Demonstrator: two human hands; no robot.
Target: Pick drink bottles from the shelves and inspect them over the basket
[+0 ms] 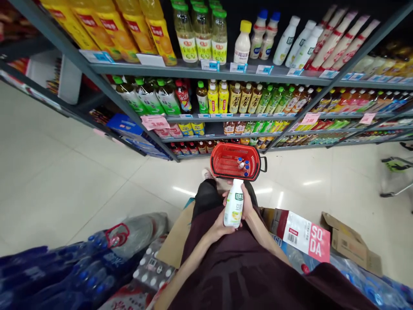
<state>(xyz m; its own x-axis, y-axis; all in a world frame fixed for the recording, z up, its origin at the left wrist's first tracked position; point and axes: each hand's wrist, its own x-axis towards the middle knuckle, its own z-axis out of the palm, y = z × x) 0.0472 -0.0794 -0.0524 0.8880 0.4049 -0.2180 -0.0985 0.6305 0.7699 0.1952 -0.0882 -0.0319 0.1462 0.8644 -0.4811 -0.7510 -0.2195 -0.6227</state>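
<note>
A white bottle of soy milk point(234, 206) with a white cap and a green label is held in front of my body, its cap pointing toward the shelves. My left hand point(221, 226) wraps around its lower left side and base. On the other side, my right hand point(248, 203) closes around the upper right of the same bottle. Just beyond it, a red shopping basket point(222, 174) stands on the floor with several small blue-capped bottles point(246, 168) inside. Similar white bottles point(287, 39) stand on the top shelf.
A dark metal shelf unit point(193, 71) full of drinks spans the far side. Wrapped water bottles point(93, 267) are stacked at left. A SODA carton point(306, 234) and an open cardboard box point(348, 243) lie at right. Part of a cart point(398, 172) shows far right.
</note>
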